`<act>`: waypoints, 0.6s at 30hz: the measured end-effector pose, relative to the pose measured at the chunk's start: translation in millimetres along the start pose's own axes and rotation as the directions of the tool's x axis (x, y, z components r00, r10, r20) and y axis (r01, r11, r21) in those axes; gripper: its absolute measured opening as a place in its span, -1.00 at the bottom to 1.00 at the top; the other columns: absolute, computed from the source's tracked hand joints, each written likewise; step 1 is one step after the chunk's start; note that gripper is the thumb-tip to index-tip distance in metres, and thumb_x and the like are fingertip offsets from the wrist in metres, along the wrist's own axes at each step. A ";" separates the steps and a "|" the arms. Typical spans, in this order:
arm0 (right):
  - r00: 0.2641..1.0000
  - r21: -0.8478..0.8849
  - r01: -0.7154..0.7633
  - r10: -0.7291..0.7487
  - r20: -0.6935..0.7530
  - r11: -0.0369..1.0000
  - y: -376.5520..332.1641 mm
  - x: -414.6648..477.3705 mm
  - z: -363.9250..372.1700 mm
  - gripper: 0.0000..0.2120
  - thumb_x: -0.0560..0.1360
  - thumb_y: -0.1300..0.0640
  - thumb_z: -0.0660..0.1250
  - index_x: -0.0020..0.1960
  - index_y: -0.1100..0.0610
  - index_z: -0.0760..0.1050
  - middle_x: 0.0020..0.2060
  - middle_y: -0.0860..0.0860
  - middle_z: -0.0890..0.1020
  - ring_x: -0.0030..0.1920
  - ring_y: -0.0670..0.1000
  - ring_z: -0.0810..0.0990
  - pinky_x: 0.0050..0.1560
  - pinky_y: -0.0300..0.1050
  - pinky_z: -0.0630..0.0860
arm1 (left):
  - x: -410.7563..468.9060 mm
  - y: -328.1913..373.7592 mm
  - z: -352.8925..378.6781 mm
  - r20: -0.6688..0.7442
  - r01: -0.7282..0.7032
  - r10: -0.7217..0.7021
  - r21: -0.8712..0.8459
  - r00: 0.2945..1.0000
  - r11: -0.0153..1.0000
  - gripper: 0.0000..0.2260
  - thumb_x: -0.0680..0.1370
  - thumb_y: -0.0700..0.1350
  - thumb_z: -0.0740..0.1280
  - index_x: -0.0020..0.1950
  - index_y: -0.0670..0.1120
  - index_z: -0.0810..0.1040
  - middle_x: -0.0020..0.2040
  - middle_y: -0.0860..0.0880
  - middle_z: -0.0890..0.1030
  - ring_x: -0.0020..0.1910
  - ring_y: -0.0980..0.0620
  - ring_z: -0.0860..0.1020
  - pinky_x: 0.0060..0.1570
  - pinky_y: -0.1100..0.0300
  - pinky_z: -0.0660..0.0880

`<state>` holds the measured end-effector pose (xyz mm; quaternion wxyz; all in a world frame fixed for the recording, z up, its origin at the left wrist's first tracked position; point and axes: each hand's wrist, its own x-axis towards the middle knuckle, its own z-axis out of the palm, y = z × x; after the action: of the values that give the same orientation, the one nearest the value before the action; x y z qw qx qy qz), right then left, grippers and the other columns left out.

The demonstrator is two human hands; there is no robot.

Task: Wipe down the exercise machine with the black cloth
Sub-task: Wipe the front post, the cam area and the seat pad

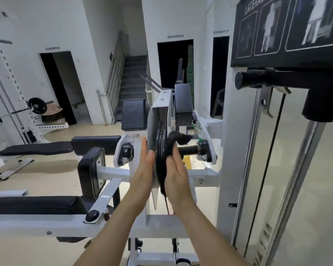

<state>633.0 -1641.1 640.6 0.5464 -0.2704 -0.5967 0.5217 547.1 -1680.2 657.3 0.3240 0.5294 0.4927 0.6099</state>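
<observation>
The exercise machine (113, 172) is a white steel frame with black pads, filling the middle of the view. At its centre a black round pulley wheel (160, 150) sits between white plates. My right hand (176, 173) holds the black cloth (173, 140) against the right face of that wheel, the cloth bunched above my fingers and trailing down past my palm. My left hand (143, 169) rests flat, fingers together, on the white plate (152, 123) just left of the wheel.
The weight-stack tower (277, 150) with chrome guide rods and a black instruction placard (286, 29) stands close on the right. A threaded bolt (188, 149) sticks out right of the wheel. A black bench (37, 148) and a barbell rack (35, 105) stand at left; stairs (132, 79) behind.
</observation>
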 end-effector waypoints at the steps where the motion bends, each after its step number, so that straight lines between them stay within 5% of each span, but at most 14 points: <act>1: 0.999 -0.040 0.049 -0.049 0.004 0.998 -16.6 23.5 4.0 -0.58 0.69 0.10 0.01 0.52 -0.14 0.19 0.39 -0.22 0.40 0.35 -0.27 0.36 0.35 -0.39 0.25 | -0.6 -0.5 -0.8 0.003 -0.005 0.005 -0.006 1.000 1.000 -0.44 0.57 0.33 0.07 0.53 0.35 -0.07 0.50 0.32 0.18 0.45 0.34 0.21 0.51 0.02 0.14; 4: 0.999 -0.033 0.031 -0.032 -0.031 0.999 -45.2 79.6 5.5 -0.60 0.70 0.07 -0.03 0.52 -0.02 0.23 0.37 -0.16 0.40 0.37 -0.19 0.33 0.30 -0.38 0.23 | 1.2 -3.5 -5.9 0.031 0.001 -0.001 0.019 1.000 1.000 -0.40 0.51 0.41 0.05 0.50 0.40 -0.08 0.54 0.31 0.07 0.50 0.28 0.11 0.52 -0.04 0.07; 8: 0.951 0.007 -0.305 0.305 -0.058 0.952 27.9 49.9 -4.7 -0.61 0.69 -0.02 0.00 0.19 0.10 0.56 0.04 -0.03 0.64 0.15 -0.01 0.57 0.03 -0.22 0.47 | 4.7 -6.0 -9.0 0.014 0.016 -0.016 -0.010 1.000 1.000 -0.36 0.49 0.43 0.06 0.52 0.36 -0.09 0.54 0.34 0.03 0.51 0.29 0.06 0.53 -0.05 0.04; 12: 0.829 -0.087 -0.558 0.551 -0.095 0.825 91.2 -8.7 -22.6 -0.68 0.64 -0.03 0.04 -0.09 0.09 0.48 -0.21 0.07 0.57 -0.23 0.07 0.54 -0.19 -0.08 0.48 | 1.6 5.1 -5.0 -0.012 0.043 -0.043 0.020 0.999 0.999 -0.48 0.61 0.28 -0.02 0.53 0.31 -0.12 0.57 0.24 -0.02 0.52 0.21 0.03 0.52 0.00 -0.03; 15: 0.844 -0.271 -0.535 0.521 -0.129 0.800 73.0 -20.3 -22.8 -0.72 0.58 0.02 0.04 -0.11 0.15 0.43 -0.16 0.17 0.51 -0.20 0.09 0.49 -0.12 -0.03 0.43 | -5.7 8.2 -7.4 0.019 0.062 -0.063 0.019 0.998 0.998 -0.55 0.67 0.15 -0.07 0.54 0.28 -0.12 0.58 0.19 0.00 0.52 0.19 0.04 0.49 0.03 -0.02; 18: 0.892 -0.268 -0.450 0.418 -0.171 0.852 41.6 -32.2 -18.6 -0.67 0.65 0.07 0.05 -0.19 0.17 0.45 -0.21 0.14 0.53 -0.18 0.09 0.49 -0.12 -0.04 0.41 | -8.3 4.0 -13.9 0.046 0.065 -0.066 0.031 0.997 0.997 -0.56 0.67 0.15 -0.08 0.55 0.28 -0.10 0.57 0.21 0.01 0.50 0.23 0.05 0.50 0.05 0.00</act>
<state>648.3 -1650.9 587.9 0.3977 -0.5053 -0.5624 0.5198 536.1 -1692.6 659.0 0.3474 0.5321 0.5110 0.5789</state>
